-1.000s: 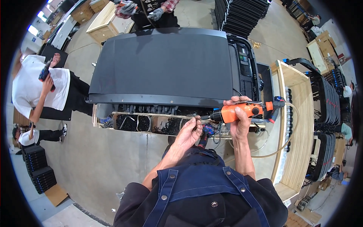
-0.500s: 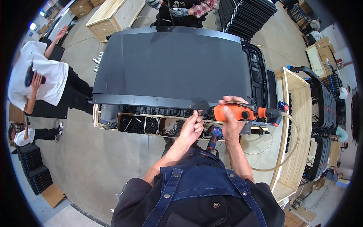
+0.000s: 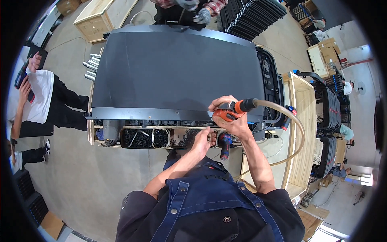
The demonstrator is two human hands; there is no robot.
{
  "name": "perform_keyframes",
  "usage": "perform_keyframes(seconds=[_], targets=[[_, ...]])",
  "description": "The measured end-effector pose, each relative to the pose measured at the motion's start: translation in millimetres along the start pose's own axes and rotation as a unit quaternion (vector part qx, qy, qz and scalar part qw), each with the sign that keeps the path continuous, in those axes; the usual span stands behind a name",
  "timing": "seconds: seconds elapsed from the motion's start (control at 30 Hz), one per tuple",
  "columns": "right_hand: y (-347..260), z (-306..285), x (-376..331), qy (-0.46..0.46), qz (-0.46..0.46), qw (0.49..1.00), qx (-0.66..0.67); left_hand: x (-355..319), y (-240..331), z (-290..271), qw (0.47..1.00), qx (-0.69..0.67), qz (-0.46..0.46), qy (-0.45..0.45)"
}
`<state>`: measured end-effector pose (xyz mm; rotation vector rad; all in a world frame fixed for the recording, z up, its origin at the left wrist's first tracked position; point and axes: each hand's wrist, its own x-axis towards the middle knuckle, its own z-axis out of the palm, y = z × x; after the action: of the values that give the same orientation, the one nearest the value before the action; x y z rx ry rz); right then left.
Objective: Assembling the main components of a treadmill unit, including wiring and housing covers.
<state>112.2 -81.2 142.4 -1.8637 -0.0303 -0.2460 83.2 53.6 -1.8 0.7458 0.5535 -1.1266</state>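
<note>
My right hand (image 3: 231, 119) is wrapped round an orange air-powered driver (image 3: 229, 114) with a clear hose (image 3: 296, 121) running from its end. The driver is tilted over the near metal strip (image 3: 161, 113) of a wide dark panel (image 3: 177, 72); its tip is hidden. My left hand (image 3: 204, 141) is closed, fingers curled, in front of that strip; anything pinched in it cannot be made out. Just below the strip sit bins of black screws (image 3: 160, 138) and a longer bin of small dark parts (image 3: 181, 138). A blue-and-black cordless drill (image 3: 225, 147) hangs beside my left hand.
Across the panel stands a person with gloved hands (image 3: 202, 16). Another person (image 3: 40, 90) at the left holds a drill. A long wooden crate (image 3: 300, 137) and a second cordless drill (image 3: 288, 117) are at the right. Black frames (image 3: 254, 18) are stacked at the far side.
My right hand has turned the driver from lying sideways to pointing more toward the panel's strip. My left hand has dropped slightly toward me. The gloved person's hands have shifted.
</note>
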Motion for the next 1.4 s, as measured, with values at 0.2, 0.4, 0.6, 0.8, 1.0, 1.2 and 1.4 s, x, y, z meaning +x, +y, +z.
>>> perform_keyframes(seconds=[0.2,0.4,0.6,0.8,1.0,1.2,1.4], targets=[[7,2,1,0.057,0.042,0.994,0.079,-15,8,-41,0.996,0.046,-0.013,-0.082],[12,8,-5,0.043,0.036,0.998,0.02,-39,31,-47,0.983,0.069,0.022,-0.169],[3,4,3,0.05,0.02,0.998,0.046,-46,37,-59,0.985,0.049,0.041,-0.159],[-6,-13,-15,0.147,0.034,0.964,0.218,-64,49,-55,0.965,0.133,0.12,-0.189],[-3,-22,-38,0.166,0.02,0.921,0.351,-69,48,-45,0.97,0.151,0.142,-0.124],[13,-22,-46,0.179,0.038,0.88,0.439,-63,35,-45,0.985,0.049,0.146,-0.08],[26,-17,-44,0.172,0.041,0.853,0.491,-63,29,-47,0.981,-0.041,0.169,-0.086]])
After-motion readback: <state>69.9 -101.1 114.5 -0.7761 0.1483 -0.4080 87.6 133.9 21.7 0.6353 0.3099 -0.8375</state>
